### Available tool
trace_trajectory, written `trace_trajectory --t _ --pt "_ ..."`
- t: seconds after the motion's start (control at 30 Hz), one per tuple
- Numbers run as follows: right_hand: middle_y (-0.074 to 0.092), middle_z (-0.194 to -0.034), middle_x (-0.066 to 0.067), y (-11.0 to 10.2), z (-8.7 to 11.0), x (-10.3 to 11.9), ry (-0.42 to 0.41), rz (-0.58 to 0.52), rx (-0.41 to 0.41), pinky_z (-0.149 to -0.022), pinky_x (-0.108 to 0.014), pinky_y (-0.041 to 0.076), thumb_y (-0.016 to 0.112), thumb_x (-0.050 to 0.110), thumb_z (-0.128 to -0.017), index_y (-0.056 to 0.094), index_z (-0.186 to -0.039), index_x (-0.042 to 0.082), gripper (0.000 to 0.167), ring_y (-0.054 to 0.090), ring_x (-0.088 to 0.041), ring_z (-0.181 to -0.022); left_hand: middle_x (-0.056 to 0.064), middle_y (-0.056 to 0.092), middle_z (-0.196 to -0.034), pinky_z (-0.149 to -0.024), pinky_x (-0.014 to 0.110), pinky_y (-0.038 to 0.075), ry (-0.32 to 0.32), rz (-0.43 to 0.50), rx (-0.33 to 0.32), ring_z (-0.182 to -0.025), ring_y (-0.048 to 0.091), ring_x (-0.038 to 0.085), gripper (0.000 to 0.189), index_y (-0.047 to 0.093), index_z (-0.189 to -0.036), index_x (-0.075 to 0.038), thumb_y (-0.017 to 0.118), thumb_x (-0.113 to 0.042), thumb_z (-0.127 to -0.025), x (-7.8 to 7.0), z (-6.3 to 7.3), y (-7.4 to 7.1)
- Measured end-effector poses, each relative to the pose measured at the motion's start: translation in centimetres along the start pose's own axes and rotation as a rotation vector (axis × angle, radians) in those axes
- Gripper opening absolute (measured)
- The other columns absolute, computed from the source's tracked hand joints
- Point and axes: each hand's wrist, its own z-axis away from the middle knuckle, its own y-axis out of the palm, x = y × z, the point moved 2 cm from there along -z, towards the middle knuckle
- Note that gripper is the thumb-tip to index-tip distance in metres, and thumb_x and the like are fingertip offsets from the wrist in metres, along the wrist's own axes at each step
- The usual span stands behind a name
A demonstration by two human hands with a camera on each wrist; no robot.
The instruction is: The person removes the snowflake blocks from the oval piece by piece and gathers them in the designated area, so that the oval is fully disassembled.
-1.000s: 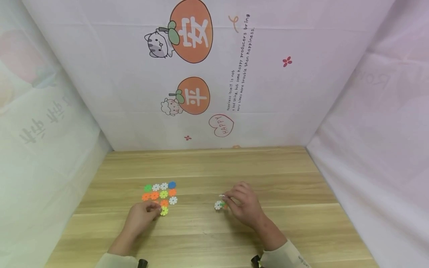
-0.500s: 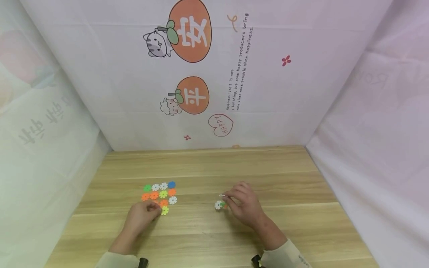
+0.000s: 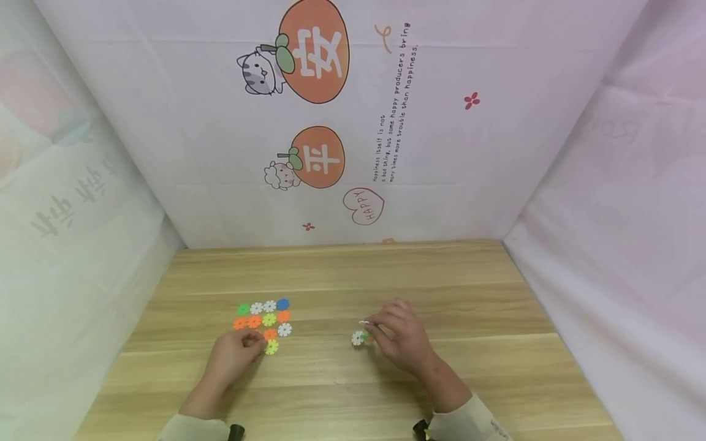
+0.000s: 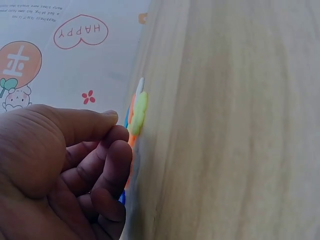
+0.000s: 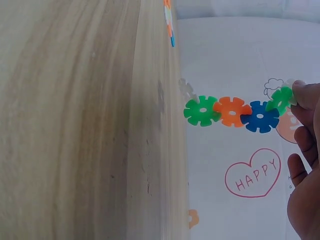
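Note:
My right hand pinches one end of a chain of snowflake discs above the table. In the right wrist view the chain runs from a pale disc through green, orange and blue discs to another green one by the thumb. The left hand hovers by the laid-out discs, fingers loosely curled, with nothing visible between thumb and fingers in the left wrist view. Just beside its fingertips lies a yellow disc. Behind that hand, part of the disc layout is hidden.
Several loose snowflake discs lie in rough rows on the wooden table, including a green disc, a blue disc and a white disc. Printed white cloth stands behind the table and on both sides.
The yellow disc beside my left fingertips has shifted very slightly right. The hanging end of the chain has moved a little left. Both hands stay almost where they were.

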Motion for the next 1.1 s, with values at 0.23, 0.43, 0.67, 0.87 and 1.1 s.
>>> trace_trajectory --t 0.23,0.43,0.67,0.87,1.1 --pt "0.071 -0.086 0.009 0.0 0.1 0.1 0.002 -0.004 0.005 -0.083 -0.027 0.041 0.083 0.009 -0.086 0.079 -0.095 0.013 0.011 0.057 -0.011 -0.081 -0.005 0.073 -0.089 -0.073 0.032 0.056 0.039 0.009 -0.011 -0.084 0.066 0.011 0.013 0.077 -0.102 -0.014 0.076 -0.025 -0.095 -0.5 0.0 0.1" --pt "0.073 -0.090 0.007 0.0 0.1 0.3 0.001 -0.010 0.010 -0.082 -0.029 0.043 0.083 0.007 -0.086 0.080 -0.098 0.011 0.013 0.058 -0.012 -0.083 -0.006 0.075 -0.093 -0.070 0.029 0.055 0.046 0.035 -0.029 -0.084 0.066 0.011 0.012 0.078 -0.100 -0.016 0.078 -0.027 -0.095 -1.9 0.0 0.3" --pt "0.074 -0.092 0.006 0.1 -0.1 0.5 0.006 -0.006 0.017 -0.081 -0.030 0.045 0.083 0.000 -0.082 0.080 -0.101 0.010 0.021 0.061 -0.013 -0.084 -0.007 0.073 -0.087 -0.066 0.026 0.053 0.067 0.087 -0.037 -0.080 0.065 0.010 0.011 0.078 -0.097 -0.015 0.079 -0.026 -0.094 -3.6 -0.1 0.8" --pt "0.074 -0.096 0.005 0.1 -0.1 0.5 0.004 -0.004 0.022 -0.082 -0.031 0.046 0.081 0.000 -0.085 0.079 -0.105 0.010 0.023 0.062 -0.013 -0.088 -0.008 0.073 -0.085 -0.063 0.026 0.055 0.074 0.126 -0.018 -0.077 0.067 0.010 0.008 0.077 -0.094 -0.017 0.080 -0.025 -0.093 -4.4 -0.3 1.5" --pt "0.075 -0.096 0.006 0.3 -0.3 0.4 0.001 -0.003 0.031 -0.084 -0.027 0.045 0.079 0.007 -0.090 0.079 -0.104 0.011 0.014 0.064 -0.012 -0.088 -0.010 0.071 -0.083 -0.070 0.031 0.054 0.095 0.144 0.002 -0.079 0.066 0.011 0.006 0.075 -0.092 -0.022 0.079 -0.026 -0.093 -6.1 -0.6 2.4"
